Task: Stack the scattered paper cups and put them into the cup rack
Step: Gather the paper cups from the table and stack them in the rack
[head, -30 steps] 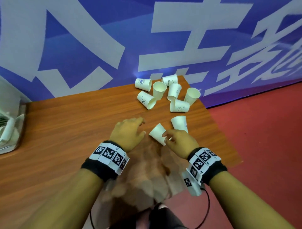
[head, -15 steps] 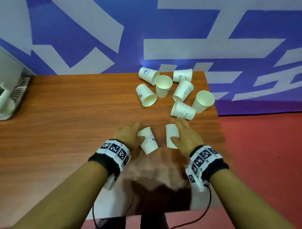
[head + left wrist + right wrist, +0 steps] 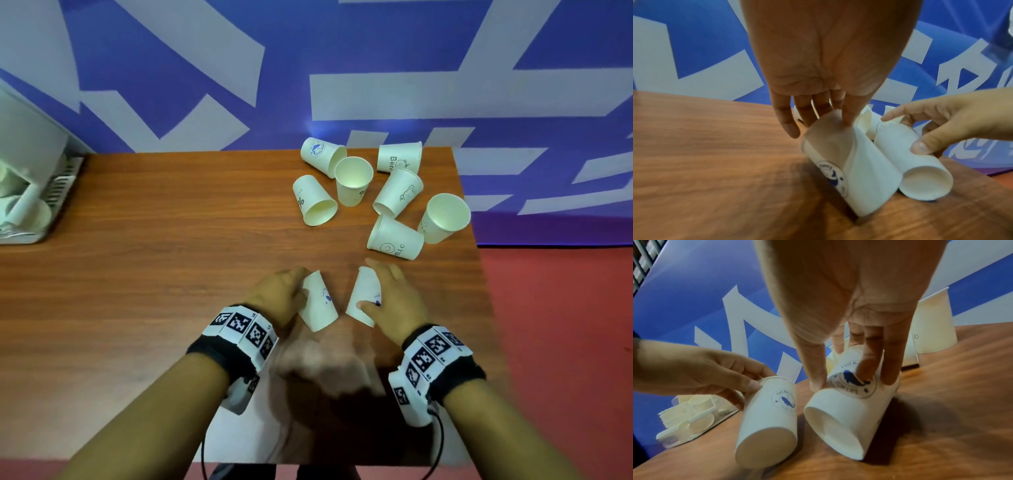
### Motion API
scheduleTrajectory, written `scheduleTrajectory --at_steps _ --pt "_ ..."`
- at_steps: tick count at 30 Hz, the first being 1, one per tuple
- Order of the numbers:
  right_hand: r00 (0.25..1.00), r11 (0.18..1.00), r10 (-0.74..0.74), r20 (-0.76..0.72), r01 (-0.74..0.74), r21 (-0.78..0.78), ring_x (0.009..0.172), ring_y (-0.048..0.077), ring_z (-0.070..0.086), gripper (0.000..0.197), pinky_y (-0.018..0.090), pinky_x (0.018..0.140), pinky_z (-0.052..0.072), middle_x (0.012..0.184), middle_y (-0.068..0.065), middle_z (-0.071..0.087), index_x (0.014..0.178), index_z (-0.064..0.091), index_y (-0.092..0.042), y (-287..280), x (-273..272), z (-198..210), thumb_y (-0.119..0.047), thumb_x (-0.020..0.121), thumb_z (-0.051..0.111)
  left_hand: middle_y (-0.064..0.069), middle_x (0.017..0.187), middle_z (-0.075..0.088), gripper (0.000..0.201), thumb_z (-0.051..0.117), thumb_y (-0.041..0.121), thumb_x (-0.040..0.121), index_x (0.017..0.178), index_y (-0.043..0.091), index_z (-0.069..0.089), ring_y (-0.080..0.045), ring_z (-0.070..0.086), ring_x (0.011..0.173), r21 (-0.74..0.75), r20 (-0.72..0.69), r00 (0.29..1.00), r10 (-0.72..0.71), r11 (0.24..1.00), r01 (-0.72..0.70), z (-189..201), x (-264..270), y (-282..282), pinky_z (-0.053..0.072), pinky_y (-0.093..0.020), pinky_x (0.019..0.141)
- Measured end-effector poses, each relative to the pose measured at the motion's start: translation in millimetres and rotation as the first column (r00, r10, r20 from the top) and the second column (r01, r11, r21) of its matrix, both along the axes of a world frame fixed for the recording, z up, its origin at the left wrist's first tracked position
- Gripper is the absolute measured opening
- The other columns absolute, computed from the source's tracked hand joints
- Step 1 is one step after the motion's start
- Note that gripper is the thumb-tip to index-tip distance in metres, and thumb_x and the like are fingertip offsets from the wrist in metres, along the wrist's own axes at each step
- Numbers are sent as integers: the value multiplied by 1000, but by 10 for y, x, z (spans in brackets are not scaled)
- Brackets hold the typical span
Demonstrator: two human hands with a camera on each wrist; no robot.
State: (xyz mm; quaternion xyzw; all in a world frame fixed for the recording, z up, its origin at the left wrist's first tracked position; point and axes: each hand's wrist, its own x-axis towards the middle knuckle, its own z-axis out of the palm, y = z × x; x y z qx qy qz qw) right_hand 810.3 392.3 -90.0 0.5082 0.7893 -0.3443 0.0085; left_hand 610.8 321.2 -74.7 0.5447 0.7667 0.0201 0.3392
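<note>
Two white paper cups with blue logos lie side by side on the wooden table (image 3: 164, 260) near its front right. My left hand (image 3: 301, 284) pinches the far end of the left cup (image 3: 318, 305), thumb and fingers on its rim (image 3: 822, 126). My right hand (image 3: 368, 284) grips the right cup (image 3: 363, 294) from above, fingers over the logo and thumb on its side (image 3: 853, 379). Several more cups (image 3: 394, 202) lie scattered at the back right, some upright, some on their sides. The white cup rack (image 3: 24, 212) stands at the far left.
A blue and white banner (image 3: 342, 68) closes off the back of the table. The table's right edge (image 3: 479, 274) runs close to my right hand, with red floor (image 3: 565, 342) beyond. Bare wood stretches between my hands and the rack.
A second ago my left hand was empty beside a cup that the right hand pinched. Since then the left hand has taken that cup and the right hand holds the one beside it.
</note>
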Motion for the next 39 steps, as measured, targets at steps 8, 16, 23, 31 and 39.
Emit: scheduleTrajectory --at_steps 8,16,23,31,39 --pt "994 1000 11 107 -8 -24 113 19 51 48 29 93 41 131 1 45 134 46 -23 -168 -157 237 -26 88 59 -5 107 64 28 48 20 94 122 21 50 -25 59 94 197 -10 997 -75 977 76 448 -405 -26 41 -29 71" --pt "996 982 -57 75 42 185 98 22 54 23 32 78 44 108 3 55 108 61 -16 -633 -1053 837 -18 87 52 3 96 60 17 49 22 92 108 19 51 -22 55 86 415 -5 982 -187 893 172 939 -1307 -336 41 -34 67" --pt "997 952 -76 8 70 297 91 20 54 15 35 74 47 95 1 59 95 64 -17 -1176 -2121 1225 -19 84 54 7 96 60 14 54 22 88 102 24 56 -19 55 87 531 -6 986 -165 835 143 1222 -2352 -833 44 -32 69" --pt "999 930 31 -26 -19 366 97 20 53 22 37 78 47 102 1 63 105 63 -17 -1434 -2801 1387 -20 86 53 2 107 64 18 53 20 90 106 22 58 -18 57 93 604 -29 995 -101 791 98 1308 -2896 -1155 48 -36 76" --pt "989 946 134 -60 -110 303 95 23 51 21 36 75 45 97 3 60 101 63 -15 -1550 -3262 1264 -15 85 49 0 113 64 22 54 16 88 108 22 61 -23 58 100 527 -90 994 57 850 -1 1236 -3363 -1566 48 -37 80"
